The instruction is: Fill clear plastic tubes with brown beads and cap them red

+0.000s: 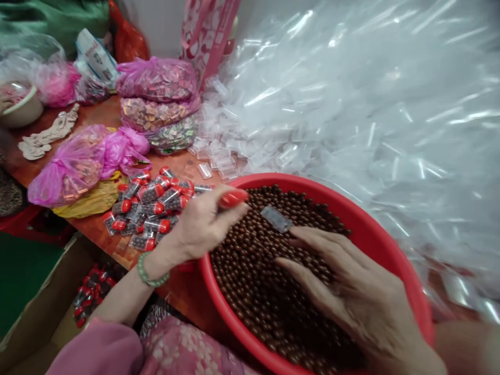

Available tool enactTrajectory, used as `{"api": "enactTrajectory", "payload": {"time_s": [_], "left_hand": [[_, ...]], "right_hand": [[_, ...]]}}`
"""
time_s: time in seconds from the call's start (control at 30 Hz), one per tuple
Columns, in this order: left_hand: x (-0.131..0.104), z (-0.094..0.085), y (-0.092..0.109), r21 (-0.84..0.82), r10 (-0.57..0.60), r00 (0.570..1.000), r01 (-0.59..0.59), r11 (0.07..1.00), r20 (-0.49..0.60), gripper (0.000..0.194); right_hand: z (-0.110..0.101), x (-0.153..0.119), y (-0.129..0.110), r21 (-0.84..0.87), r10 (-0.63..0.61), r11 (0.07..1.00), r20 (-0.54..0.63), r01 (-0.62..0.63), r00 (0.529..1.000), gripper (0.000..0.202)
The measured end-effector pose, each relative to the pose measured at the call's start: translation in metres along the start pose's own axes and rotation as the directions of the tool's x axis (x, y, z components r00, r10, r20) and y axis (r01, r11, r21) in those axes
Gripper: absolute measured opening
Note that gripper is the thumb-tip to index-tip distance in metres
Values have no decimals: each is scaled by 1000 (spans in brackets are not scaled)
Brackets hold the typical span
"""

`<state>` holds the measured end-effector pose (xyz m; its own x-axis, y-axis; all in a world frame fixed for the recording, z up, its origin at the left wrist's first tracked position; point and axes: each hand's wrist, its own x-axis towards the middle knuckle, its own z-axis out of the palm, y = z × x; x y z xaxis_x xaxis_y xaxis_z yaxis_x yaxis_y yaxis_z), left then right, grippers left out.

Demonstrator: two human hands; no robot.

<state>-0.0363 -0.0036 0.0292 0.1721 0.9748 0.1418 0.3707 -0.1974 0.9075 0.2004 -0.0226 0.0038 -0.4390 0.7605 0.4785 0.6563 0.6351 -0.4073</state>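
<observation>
My left hand (pixel 203 221), with a green bead bracelet at the wrist, is closed on a glossy red cap (pixel 233 198) between thumb and index finger. It is over the left rim of a red basin (pixel 312 185) full of small brown balls (pixel 253 291). My right hand (pixel 351 291) reaches over the balls with thumb and fingers apart. A small clear plastic box (pixel 276 219) is at the tip of its index finger, above or on the balls; whether the fingers pinch it is unclear. Left of the basin lies a pile of ball-filled clear boxes with red caps (pixel 152 203).
A large heap of clear plastic boxes (pixel 332 114) rises behind and right of the basin. Pink bags of small pieces (pixel 156 99) stand at the back left. A glove (pixel 49 133) lies farther left. Below the table edge, a carton (pixel 50 291) holds more capped boxes.
</observation>
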Motion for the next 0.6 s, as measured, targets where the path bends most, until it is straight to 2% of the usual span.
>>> {"api": "enactTrajectory", "payload": {"time_s": [0.03, 0.1, 0.17, 0.27, 0.37, 0.5, 0.6], "left_hand": [[3, -8, -9, 120, 0, 995, 12, 993, -100, 26], [8, -25, -31, 410, 80, 944, 62, 910, -321, 27], [16, -41, -56, 592, 141, 917, 119, 797, -374, 26], [25, -57, -90, 703, 129, 938, 146, 696, -322, 28], [30, -62, -108, 703, 97, 961, 120, 701, -260, 41], [32, -60, -112, 706, 109, 977, 55, 706, -185, 44], [32, -53, -103, 727, 157, 971, 24, 686, -181, 37]], "right_hand": [[-4, -1, 5, -3, 26, 1000, 20, -26, 999, 35], [-12, -3, 19, -66, 98, 993, 25, -96, 995, 22], [-20, -6, 35, -177, 184, 968, 21, -177, 983, 16], [-28, -7, 55, -194, 295, 942, 99, -273, 950, 19], [-25, 2, 63, -168, 321, 942, 205, -290, 925, 22], [-9, 30, 62, -191, 269, 958, 330, -215, 905, 33], [5, 49, 62, -232, 262, 957, 442, -173, 858, 37]]}}
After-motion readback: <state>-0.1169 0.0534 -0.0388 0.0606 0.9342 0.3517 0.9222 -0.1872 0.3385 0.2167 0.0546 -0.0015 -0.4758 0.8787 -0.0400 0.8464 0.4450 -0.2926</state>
